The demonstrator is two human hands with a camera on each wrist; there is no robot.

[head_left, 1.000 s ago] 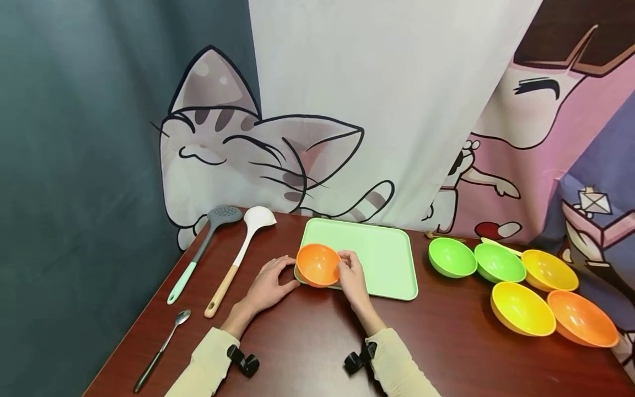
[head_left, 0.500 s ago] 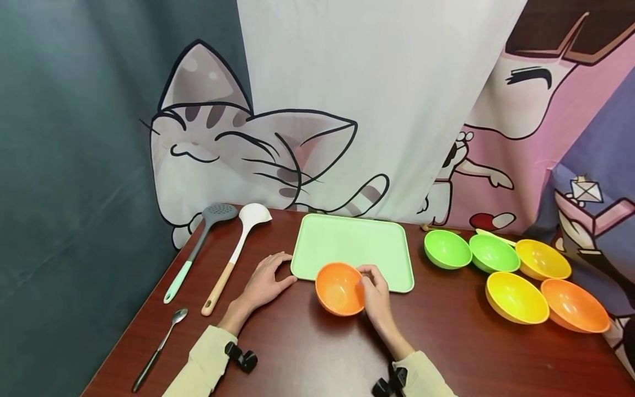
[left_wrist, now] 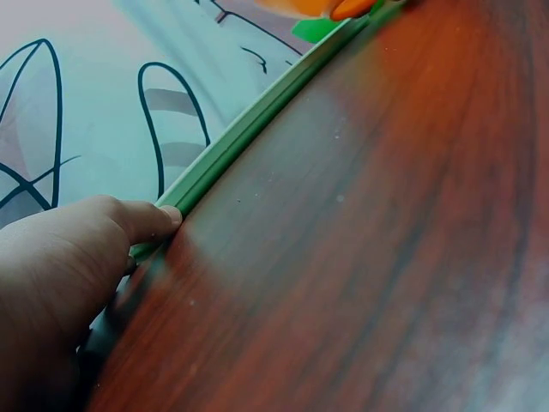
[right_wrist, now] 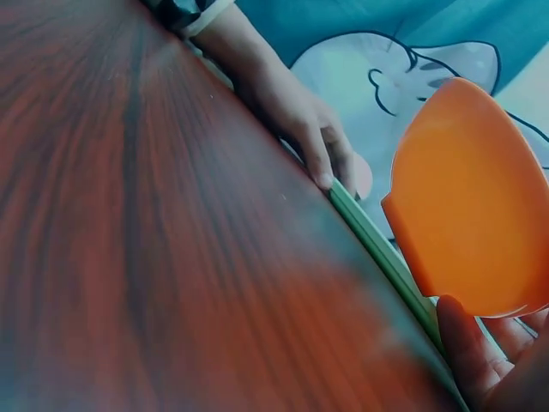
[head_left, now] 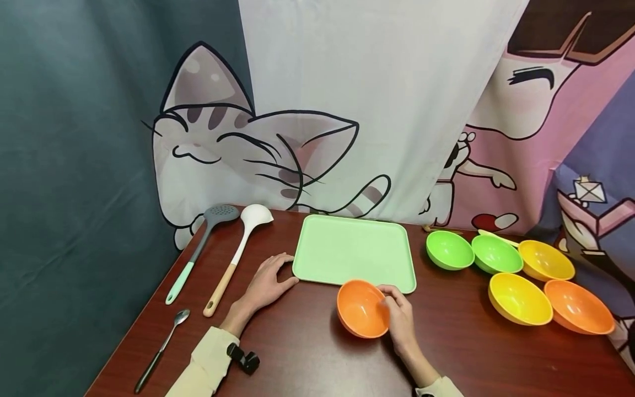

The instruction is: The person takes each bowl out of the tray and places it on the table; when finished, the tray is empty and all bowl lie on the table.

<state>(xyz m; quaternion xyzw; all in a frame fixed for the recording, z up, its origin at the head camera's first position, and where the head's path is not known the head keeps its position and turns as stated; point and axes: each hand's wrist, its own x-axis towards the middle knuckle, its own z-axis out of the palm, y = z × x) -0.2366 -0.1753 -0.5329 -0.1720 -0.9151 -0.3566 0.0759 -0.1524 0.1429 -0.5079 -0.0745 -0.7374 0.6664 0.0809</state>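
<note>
An orange bowl [head_left: 361,310] is held slightly tilted over the table, in front of the pale green tray [head_left: 354,248]. My right hand [head_left: 401,320] pinches its right rim, thumb on one side and fingers on the other; the right wrist view shows the same orange bowl [right_wrist: 472,193] close up, above the thumb. At the tray's near left corner lies my left hand [head_left: 268,280], fingers loosely extended along the edge. Its thumb touches the tray's edge [left_wrist: 249,129] in the left wrist view, while most of the other fingers are hidden there.
Left of the tray lie a grey slotted turner [head_left: 203,242], a white ladle [head_left: 243,248] with a wooden handle, and a small spoon [head_left: 163,350]. At the right stand two green bowls [head_left: 450,251], two yellow bowls [head_left: 520,299] and another orange bowl [head_left: 579,307]. A patterned curtain [head_left: 317,160] hangs behind.
My right hand has carried the orange bowl from over the tray's near left corner toward me and to the right, off the tray. My left hand stays at the corner.
</note>
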